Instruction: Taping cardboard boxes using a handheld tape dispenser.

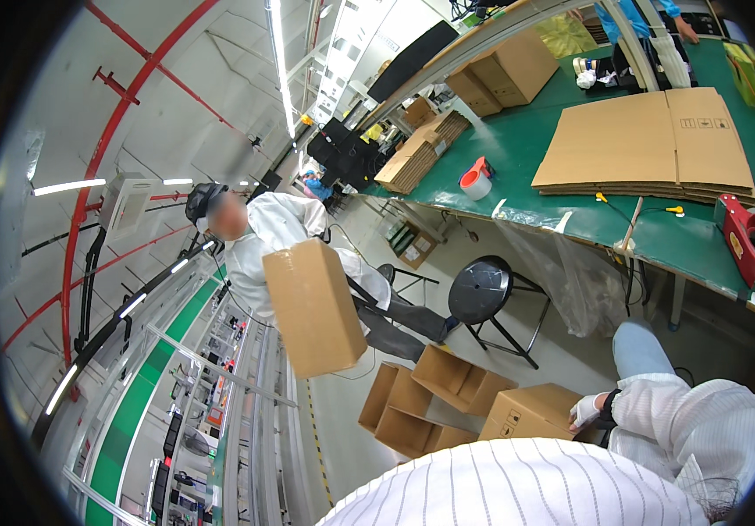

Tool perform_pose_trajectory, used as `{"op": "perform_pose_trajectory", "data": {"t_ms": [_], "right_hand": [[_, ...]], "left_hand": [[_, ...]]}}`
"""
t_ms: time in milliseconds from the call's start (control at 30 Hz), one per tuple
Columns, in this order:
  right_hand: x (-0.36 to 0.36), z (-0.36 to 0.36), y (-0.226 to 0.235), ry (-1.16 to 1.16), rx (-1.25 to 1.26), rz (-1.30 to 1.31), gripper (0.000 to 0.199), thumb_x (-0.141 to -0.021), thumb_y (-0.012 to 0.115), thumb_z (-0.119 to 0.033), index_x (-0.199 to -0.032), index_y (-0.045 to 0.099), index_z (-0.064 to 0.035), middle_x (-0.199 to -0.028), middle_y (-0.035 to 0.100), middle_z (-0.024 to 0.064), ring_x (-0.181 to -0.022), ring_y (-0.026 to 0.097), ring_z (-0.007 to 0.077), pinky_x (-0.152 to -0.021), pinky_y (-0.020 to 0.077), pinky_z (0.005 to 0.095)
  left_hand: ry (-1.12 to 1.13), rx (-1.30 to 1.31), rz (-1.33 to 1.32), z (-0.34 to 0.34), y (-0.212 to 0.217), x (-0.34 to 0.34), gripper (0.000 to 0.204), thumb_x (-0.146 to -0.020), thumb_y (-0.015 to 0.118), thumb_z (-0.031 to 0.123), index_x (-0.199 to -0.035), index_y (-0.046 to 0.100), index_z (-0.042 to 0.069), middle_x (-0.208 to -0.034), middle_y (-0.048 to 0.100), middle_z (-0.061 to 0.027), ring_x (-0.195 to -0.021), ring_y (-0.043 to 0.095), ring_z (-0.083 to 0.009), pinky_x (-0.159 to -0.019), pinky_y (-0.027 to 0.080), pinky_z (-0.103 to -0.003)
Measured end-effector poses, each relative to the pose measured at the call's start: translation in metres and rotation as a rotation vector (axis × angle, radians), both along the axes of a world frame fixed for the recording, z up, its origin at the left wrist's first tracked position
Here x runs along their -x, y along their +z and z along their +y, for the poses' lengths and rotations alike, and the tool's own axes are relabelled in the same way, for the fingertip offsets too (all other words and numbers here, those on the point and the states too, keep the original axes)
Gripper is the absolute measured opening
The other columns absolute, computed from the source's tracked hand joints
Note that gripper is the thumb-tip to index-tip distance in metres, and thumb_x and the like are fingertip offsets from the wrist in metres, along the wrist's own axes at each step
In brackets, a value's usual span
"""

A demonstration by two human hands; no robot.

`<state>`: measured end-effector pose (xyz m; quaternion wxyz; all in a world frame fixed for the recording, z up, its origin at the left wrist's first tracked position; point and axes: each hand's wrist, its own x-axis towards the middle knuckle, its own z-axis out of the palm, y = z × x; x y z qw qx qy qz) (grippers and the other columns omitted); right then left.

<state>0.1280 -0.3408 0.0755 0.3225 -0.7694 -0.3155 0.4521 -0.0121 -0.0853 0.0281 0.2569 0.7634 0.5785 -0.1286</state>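
My right hand [584, 412], in a whitish glove with a dark band at the wrist, is at the right end of a brown cardboard box [525, 414] low by the floor. Its fingers are curled against the box's edge. My white striped sleeve [518, 482] covers the bottom of the view and hides part of this box. My left hand does not show. Just left of the box stand open cardboard boxes [461, 379] with their hollow sides showing.
A person in a white coat [285, 215] carries a taped carton [314, 307] at the left. A black stool [481, 289] stands beyond the boxes. On the green table [518, 140] lie flattened cartons [641, 145], a red tape dispenser [750, 237] and a tape roll [476, 182]. Plastic sheeting [562, 280] hangs from its edge.
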Motion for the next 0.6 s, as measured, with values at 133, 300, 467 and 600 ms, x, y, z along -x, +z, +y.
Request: {"op": "perform_pose_trajectory", "data": {"t_ms": [133,300,467,600], "right_hand": [[-0.005,0.002,-0.002,0.029,0.029,-0.12,0.061,-0.079,0.067,-0.056,-0.118,0.064,-0.0096,-0.112,0.067,0.0095,-0.103,0.063,0.0261,-0.089,0.0472,0.0361],[-0.003,-0.009,-0.026,0.054,0.109,-0.123,0.07,-0.083,0.058,-0.059,-0.133,0.053,-0.0108,-0.129,0.058,0.0122,-0.12,0.054,0.0293,-0.101,0.0398,0.0374],[-0.004,-0.001,-0.032,0.083,0.074,-0.128,0.076,-0.082,0.056,-0.062,-0.138,0.047,-0.0117,-0.134,0.054,0.012,-0.123,0.051,0.0293,-0.103,0.0381,0.0365],[-0.005,0.001,-0.018,0.089,0.09,-0.111,0.076,-0.082,0.056,-0.063,-0.138,0.047,-0.0129,-0.132,0.055,0.0123,-0.121,0.052,0.0292,-0.102,0.0386,0.0363]], "left_hand": [[-0.014,-0.11,0.074,-0.012,0.008,0.002,0.09,-0.071,0.073,0.028,-0.137,0.023,-0.005,-0.136,0.039,-0.027,-0.12,0.049,-0.0385,-0.098,0.045,-0.041],[-0.272,-0.291,0.073,-0.08,0.092,-0.004,0.059,-0.074,0.071,0.026,-0.124,0.051,0.002,-0.138,0.028,-0.0206,-0.122,0.044,-0.0373,-0.099,0.043,-0.041],[-0.455,-0.272,-0.038,-0.114,0.122,-0.01,0.063,-0.075,0.071,0.026,-0.129,0.048,0.003,-0.14,0.029,-0.0183,-0.125,0.041,-0.0378,-0.102,0.041,-0.043],[-0.657,-0.263,-0.136,-0.122,0.112,-0.001,0.092,-0.067,0.08,0.043,-0.137,0.039,0.0,-0.141,0.03,-0.0211,-0.13,0.035,-0.0397,-0.104,0.039,-0.045]]}}
